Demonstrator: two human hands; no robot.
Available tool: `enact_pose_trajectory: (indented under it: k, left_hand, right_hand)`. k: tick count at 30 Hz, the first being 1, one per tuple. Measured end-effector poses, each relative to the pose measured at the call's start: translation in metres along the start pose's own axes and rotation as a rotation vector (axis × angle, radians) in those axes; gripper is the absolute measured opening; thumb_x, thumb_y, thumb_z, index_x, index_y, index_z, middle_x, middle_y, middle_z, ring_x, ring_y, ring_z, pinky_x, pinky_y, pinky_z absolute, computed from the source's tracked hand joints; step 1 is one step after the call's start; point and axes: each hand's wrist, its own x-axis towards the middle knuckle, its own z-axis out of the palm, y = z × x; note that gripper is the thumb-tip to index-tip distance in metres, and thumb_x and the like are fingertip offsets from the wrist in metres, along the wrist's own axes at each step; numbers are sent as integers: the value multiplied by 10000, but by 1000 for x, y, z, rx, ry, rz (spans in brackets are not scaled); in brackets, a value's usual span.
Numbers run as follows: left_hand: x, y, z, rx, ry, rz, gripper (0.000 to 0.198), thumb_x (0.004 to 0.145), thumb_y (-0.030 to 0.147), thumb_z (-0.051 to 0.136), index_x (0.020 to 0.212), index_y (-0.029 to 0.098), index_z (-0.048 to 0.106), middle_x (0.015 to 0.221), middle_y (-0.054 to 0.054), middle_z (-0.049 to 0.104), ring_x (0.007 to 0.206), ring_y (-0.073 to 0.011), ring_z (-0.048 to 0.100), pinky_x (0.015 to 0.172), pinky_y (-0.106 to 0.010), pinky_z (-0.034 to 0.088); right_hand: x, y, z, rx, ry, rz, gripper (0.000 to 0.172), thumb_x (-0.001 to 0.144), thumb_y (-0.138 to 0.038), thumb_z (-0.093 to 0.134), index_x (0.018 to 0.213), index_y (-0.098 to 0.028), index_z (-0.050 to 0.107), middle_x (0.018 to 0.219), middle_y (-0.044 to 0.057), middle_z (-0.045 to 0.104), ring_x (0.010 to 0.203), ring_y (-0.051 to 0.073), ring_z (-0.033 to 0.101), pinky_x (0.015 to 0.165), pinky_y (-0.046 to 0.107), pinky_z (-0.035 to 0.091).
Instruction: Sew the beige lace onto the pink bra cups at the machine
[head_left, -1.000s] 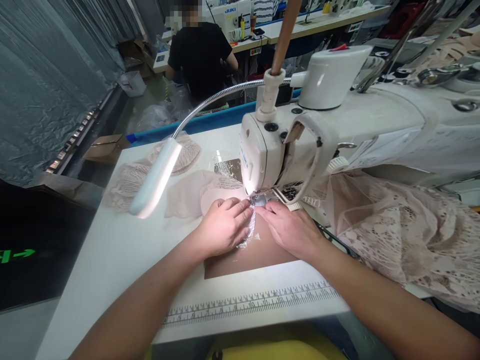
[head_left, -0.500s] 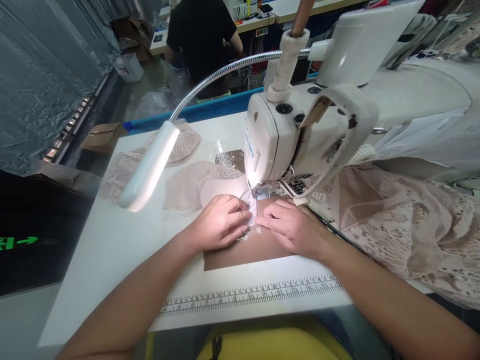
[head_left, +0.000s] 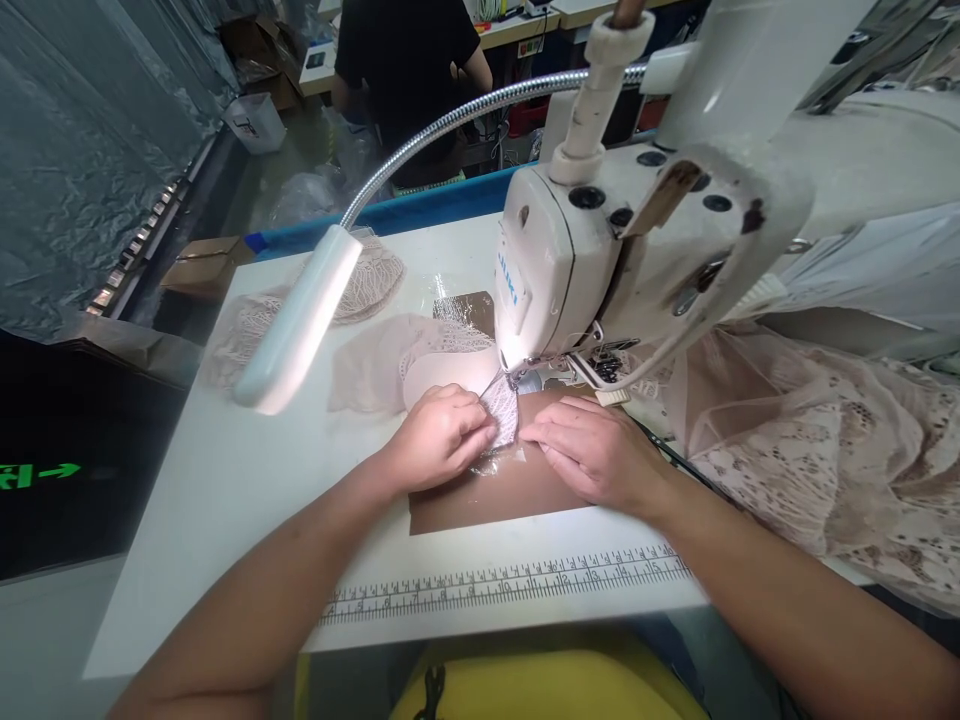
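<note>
My left hand (head_left: 439, 435) has its fingers closed at the left edge of a small white lace piece (head_left: 505, 408), just in front of the needle area of a white sewing machine (head_left: 536, 265). Beyond that hand, a smooth pale cup-shaped piece (head_left: 450, 370) joins sheer lace fabric (head_left: 367, 365) lying to the left. My right hand (head_left: 596, 450) rests on a brown sheet (head_left: 480, 510), fingers stretched toward the lace's right edge with a slight gap. Clear film shows below the lace. The needle itself is too small to make out.
A lamp head (head_left: 300, 320) on a bendable metal neck overhangs the table's left side, near stacked lace pieces (head_left: 371, 280). Lace fabric (head_left: 810, 440) is heaped on the right. A printed ruler (head_left: 502, 585) runs along the front edge. A person (head_left: 409, 80) sits beyond.
My left fingers have drawn back to the left, baring more of the lace piece. My right fingertips have shifted slightly right, off its edge. The camera view has moved a little closer to the machine.
</note>
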Motion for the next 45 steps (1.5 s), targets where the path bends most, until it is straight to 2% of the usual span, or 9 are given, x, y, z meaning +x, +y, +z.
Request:
enact_pose_trajectory:
  k: [5, 12, 16, 21, 26, 31, 37, 41, 45]
  left_hand:
    - [-2, 1, 2, -3, -35, -19, 203, 903, 333, 504, 875, 181, 634, 805, -47, 637, 820, -186, 552, 795, -323, 396]
    - [0, 1, 2, 63, -41, -35, 255, 923, 285, 433, 788, 162, 611, 744, -55, 610, 734, -176, 527, 726, -315, 394]
    - [-1, 1, 1, -8, -53, -16, 219, 901, 351, 507, 890, 174, 635, 825, -54, 644, 828, -189, 556, 800, -329, 392]
    - [-1, 0, 3, 5, -45, 17, 228, 931, 279, 449, 867, 176, 643, 774, -40, 644, 788, -168, 560, 795, -319, 386]
    - [0, 1, 3, 52, -51, -36, 290, 946, 295, 393, 776, 163, 586, 722, -42, 603, 707, -160, 532, 748, -309, 391]
    - [0, 2, 3, 4, -46, -45, 207, 882, 366, 531, 869, 173, 606, 834, -45, 651, 808, -183, 573, 792, -319, 391]
    - [1, 3, 3, -13, -12, -65, 272, 933, 281, 421, 742, 171, 581, 710, -28, 619, 687, -147, 542, 754, -295, 392]
    - [1, 2, 2, -75, -7, -66, 309, 945, 272, 391, 687, 174, 531, 660, -6, 580, 640, -126, 513, 744, -273, 394]
    - [1, 1, 1, -130, 4, -78, 319, 942, 264, 391, 662, 173, 514, 640, 1, 570, 622, -118, 509, 726, -263, 399]
  right_hand:
    - [1, -2, -1, -39, -65, -36, 304, 823, -96, 477, 1037, -201, 666, 812, 35, 632, 731, 159, 503, 651, 281, 359]
    - [2, -4, -2, -151, -157, -65, 272, 858, -124, 467, 1026, -206, 664, 774, 31, 586, 723, 158, 452, 634, 282, 303]
    - [2, -3, -2, -158, -170, -76, 266, 855, -120, 475, 1022, -204, 665, 786, 33, 584, 740, 160, 454, 633, 280, 293]
    - [1, -2, -3, -158, -156, -77, 229, 855, -119, 479, 945, -194, 676, 761, 28, 575, 717, 152, 447, 618, 280, 284]
    - [1, -3, -3, -100, -127, -59, 250, 837, -104, 485, 971, -194, 675, 779, 24, 599, 714, 147, 469, 614, 278, 295]
    - [4, -5, -4, -59, -127, -31, 276, 810, -87, 500, 986, -197, 681, 786, 25, 617, 733, 151, 503, 625, 273, 317]
    - [6, -7, -6, -28, -113, -10, 273, 805, -88, 492, 953, -200, 692, 759, 27, 624, 713, 150, 520, 621, 272, 337]
    - [9, -10, -7, 0, -112, 54, 206, 843, -136, 498, 910, -194, 683, 760, 24, 639, 726, 150, 556, 654, 273, 375]
    - [13, -14, -2, -102, 12, 192, 143, 882, -192, 505, 881, -179, 647, 764, 19, 649, 626, 124, 554, 604, 249, 389]
